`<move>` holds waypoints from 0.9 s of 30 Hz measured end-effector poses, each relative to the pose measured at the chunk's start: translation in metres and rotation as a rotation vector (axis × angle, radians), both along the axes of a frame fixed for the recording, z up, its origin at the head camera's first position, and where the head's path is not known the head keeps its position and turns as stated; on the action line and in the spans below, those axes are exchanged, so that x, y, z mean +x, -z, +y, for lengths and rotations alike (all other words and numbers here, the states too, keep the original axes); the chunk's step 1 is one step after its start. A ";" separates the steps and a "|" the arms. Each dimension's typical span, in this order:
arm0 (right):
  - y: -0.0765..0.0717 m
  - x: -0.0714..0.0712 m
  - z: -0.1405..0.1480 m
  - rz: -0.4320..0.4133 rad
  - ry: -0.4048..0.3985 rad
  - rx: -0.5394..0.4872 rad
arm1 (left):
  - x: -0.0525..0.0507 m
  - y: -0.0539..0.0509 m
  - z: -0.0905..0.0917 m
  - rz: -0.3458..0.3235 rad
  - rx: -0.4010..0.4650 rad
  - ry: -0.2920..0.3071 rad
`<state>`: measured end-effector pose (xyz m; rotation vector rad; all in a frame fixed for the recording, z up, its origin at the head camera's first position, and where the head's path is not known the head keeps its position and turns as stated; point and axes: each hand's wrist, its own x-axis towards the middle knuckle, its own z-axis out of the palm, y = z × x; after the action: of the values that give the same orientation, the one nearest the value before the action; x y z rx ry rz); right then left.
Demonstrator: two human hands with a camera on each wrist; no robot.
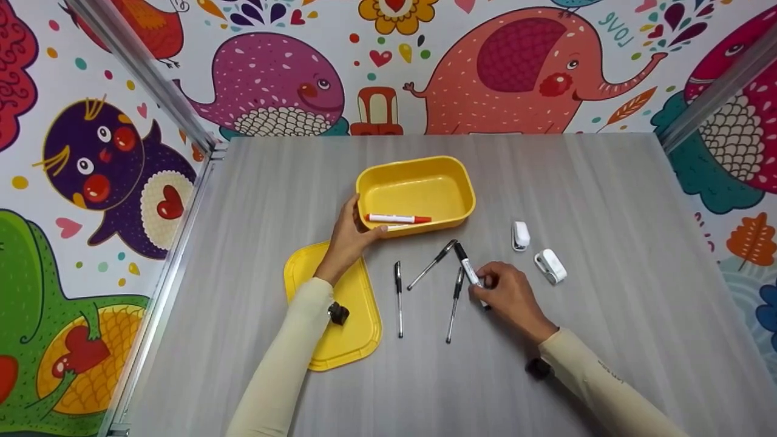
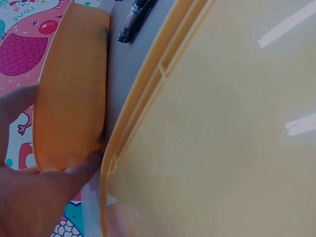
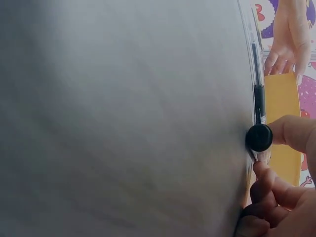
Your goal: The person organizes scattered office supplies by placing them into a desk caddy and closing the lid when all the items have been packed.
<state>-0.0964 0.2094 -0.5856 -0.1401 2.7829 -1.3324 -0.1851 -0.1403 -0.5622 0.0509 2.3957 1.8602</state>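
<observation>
My left hand (image 1: 347, 243) grips the left end of an open yellow plastic box (image 1: 464, 203), thumb at the front wall and fingers around the left side. A red marker (image 1: 397, 218) lies inside along the front wall; another white-bodied one (image 1: 397, 227) is mostly hidden by that wall. Between thumb and fingertips, my right hand (image 1: 508, 294) pinches a white marker with a black cap (image 1: 467, 264), low over the table. Close by lie three clear pens with black caps: one pen (image 1: 399, 300) at left, a tilted pen (image 1: 432, 265), and a third pen (image 1: 454, 306) nearest the marker.
The yellow lid (image 1: 355, 331) lies on the grey table (image 1: 255, 200) beneath my left forearm. Right of the box are two small white stapler-like objects, one upper (image 1: 520, 235) and one lower (image 1: 550, 266). Printed cartoon walls and metal posts edge the table.
</observation>
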 end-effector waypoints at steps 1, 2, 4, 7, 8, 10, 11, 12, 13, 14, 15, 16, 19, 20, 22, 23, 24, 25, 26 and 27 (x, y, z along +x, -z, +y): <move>0.000 0.000 0.000 -0.003 0.002 0.004 | 0.000 0.000 0.000 0.000 0.002 -0.001; 0.000 -0.001 0.000 -0.003 0.005 0.006 | 0.000 0.000 0.000 0.002 0.003 -0.001; 0.000 -0.002 0.000 0.003 0.016 0.011 | 0.000 0.000 0.000 0.004 0.002 -0.003; 0.000 -0.004 0.000 0.007 0.046 0.007 | 0.000 0.000 0.000 0.003 0.002 -0.007; 0.001 -0.004 0.000 0.008 0.055 0.004 | 0.000 0.000 0.000 0.003 0.001 -0.009; 0.001 -0.004 0.000 0.006 0.074 -0.009 | 0.000 0.000 0.001 0.000 -0.003 -0.012; 0.001 -0.004 0.000 0.003 0.084 -0.017 | 0.000 0.000 0.001 0.000 -0.002 -0.012; 0.000 -0.004 0.001 0.001 0.093 -0.026 | -0.001 0.000 0.001 0.000 -0.004 -0.012; 0.000 -0.004 0.001 0.000 0.100 -0.035 | -0.001 0.000 0.001 0.000 -0.007 -0.013; -0.001 -0.004 0.001 -0.002 0.107 -0.045 | -0.001 0.000 0.002 -0.001 -0.011 -0.013; -0.001 -0.004 0.001 -0.007 0.113 -0.055 | -0.001 0.000 0.002 -0.002 -0.014 -0.013; -0.002 -0.003 0.002 -0.010 0.120 -0.064 | -0.001 0.000 0.002 -0.004 -0.015 -0.013; -0.003 -0.003 0.003 -0.016 0.135 -0.099 | -0.001 -0.001 0.002 -0.004 -0.018 -0.013; -0.003 -0.003 0.004 -0.019 0.141 -0.110 | -0.001 -0.001 0.002 -0.004 -0.017 -0.012; -0.004 -0.004 0.006 -0.016 0.150 -0.131 | -0.001 -0.001 0.002 -0.001 -0.018 -0.010; -0.005 -0.004 0.007 -0.012 0.154 -0.139 | -0.001 -0.001 0.001 -0.001 -0.020 -0.010; -0.005 -0.004 0.007 -0.008 0.157 -0.146 | -0.001 -0.001 0.001 0.000 -0.022 -0.010; -0.006 -0.003 0.008 -0.006 0.160 -0.153 | -0.001 0.000 0.001 0.001 -0.023 -0.009; -0.006 -0.003 0.009 -0.002 0.162 -0.160 | -0.001 0.000 0.001 0.001 -0.024 -0.009; -0.007 -0.003 0.010 0.002 0.164 -0.169 | -0.001 0.000 0.001 0.002 -0.023 -0.008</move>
<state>-0.0994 0.2191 -0.5783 0.0818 2.7319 -1.6042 -0.1861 -0.1396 -0.5625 0.0408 2.4220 1.8367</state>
